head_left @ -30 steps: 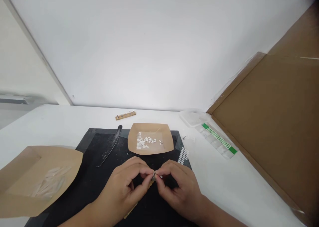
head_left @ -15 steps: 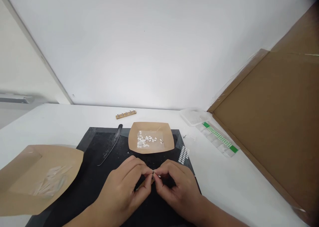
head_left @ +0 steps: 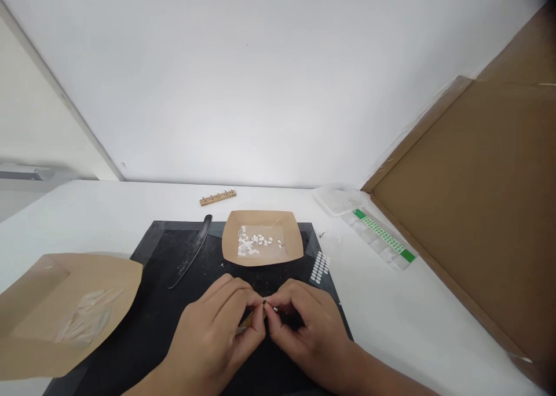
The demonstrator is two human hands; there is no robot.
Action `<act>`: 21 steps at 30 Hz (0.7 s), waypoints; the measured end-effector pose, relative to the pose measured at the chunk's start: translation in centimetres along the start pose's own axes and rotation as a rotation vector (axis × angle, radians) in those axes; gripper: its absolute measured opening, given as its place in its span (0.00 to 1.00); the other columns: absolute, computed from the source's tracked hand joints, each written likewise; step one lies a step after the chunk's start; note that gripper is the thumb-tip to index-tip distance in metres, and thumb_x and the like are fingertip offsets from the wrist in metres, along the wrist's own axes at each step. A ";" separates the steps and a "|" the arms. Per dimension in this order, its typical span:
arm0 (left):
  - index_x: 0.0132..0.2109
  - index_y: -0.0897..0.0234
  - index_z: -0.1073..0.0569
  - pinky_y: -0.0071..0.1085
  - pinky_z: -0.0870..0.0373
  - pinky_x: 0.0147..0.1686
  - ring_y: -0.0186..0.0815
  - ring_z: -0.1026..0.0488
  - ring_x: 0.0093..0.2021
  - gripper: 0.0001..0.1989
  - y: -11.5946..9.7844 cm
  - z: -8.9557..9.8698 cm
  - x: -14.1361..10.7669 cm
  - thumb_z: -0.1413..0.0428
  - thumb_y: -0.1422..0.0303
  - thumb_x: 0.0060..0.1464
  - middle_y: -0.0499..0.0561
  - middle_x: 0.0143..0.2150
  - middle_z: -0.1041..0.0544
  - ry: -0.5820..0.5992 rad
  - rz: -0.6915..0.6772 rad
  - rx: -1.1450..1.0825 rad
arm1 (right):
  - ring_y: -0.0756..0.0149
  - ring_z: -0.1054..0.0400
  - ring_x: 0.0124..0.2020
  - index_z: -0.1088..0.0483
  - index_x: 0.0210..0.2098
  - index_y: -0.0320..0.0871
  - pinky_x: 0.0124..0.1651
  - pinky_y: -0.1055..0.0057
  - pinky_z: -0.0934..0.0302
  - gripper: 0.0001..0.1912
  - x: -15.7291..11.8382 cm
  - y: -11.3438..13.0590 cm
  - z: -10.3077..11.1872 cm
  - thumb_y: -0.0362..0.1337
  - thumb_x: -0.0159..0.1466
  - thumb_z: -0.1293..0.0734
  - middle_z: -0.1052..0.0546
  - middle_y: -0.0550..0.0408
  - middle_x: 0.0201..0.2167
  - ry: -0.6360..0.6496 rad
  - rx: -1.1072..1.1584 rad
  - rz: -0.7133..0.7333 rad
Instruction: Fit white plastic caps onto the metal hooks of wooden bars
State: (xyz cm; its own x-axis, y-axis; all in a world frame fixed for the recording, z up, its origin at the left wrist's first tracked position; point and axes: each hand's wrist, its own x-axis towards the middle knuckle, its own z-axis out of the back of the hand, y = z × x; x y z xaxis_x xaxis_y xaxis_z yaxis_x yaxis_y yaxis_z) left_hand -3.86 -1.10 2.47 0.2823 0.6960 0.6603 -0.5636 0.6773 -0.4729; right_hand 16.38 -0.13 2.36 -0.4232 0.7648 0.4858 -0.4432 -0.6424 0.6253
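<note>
Over the black mat (head_left: 152,303), my left hand (head_left: 221,323) and my right hand (head_left: 308,326) meet at their fingertips. Both pinch a tiny dark and silvery piece (head_left: 264,301) between thumbs and index fingers; its exact shape is too small to tell. Part of a light wooden strip (head_left: 247,321) shows beneath the fingers, mostly hidden by my left hand. Just beyond the hands sits a brown paper tray (head_left: 293,251) holding small white oval pieces. A curved black file (head_left: 195,251), dusted with white, lies on the mat to the left.
A larger paper tray (head_left: 117,280) at left holds clear slips. At the back stands a wooden strip with metal pegs (head_left: 218,197). White oval stickers (head_left: 320,267), a clear case with a green-edged sheet (head_left: 384,237) and a large cardboard box (head_left: 478,211) are at right.
The view has shifted very slightly. Both hands keep their pinch at the same place, with the small piece turned a little between the fingertips.
</note>
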 end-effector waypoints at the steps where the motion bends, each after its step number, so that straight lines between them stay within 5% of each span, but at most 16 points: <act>1: 0.41 0.61 0.28 0.31 0.28 0.37 0.36 0.26 0.35 0.09 0.1 -0.1 0.0 0.43 0.80 0.64 0.49 0.33 0.23 0.001 0.003 0.004 | 0.68 0.28 0.28 0.27 0.39 0.45 0.31 0.73 0.37 0.04 0.0 0.0 0.0 0.30 0.70 0.32 0.22 0.57 0.29 0.003 0.001 -0.003; 21: 0.29 0.61 0.26 0.24 0.37 0.21 0.30 0.30 0.24 0.09 -0.5 0.6 0.9 0.42 0.76 0.55 0.45 0.24 0.26 0.054 0.241 -0.148 | 0.71 0.28 0.25 0.23 0.37 0.45 0.28 0.75 0.36 0.02 0.1 0.5 0.0 0.33 0.67 0.30 0.22 0.59 0.27 0.020 0.125 -0.151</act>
State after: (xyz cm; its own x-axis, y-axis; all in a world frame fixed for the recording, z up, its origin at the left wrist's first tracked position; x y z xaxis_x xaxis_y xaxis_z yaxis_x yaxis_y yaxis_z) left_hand -3.79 -0.93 3.69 0.1971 0.8499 0.4886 -0.5007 0.5158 -0.6952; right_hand 16.09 -0.42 2.69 -0.3752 0.8503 0.3691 -0.4018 -0.5080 0.7619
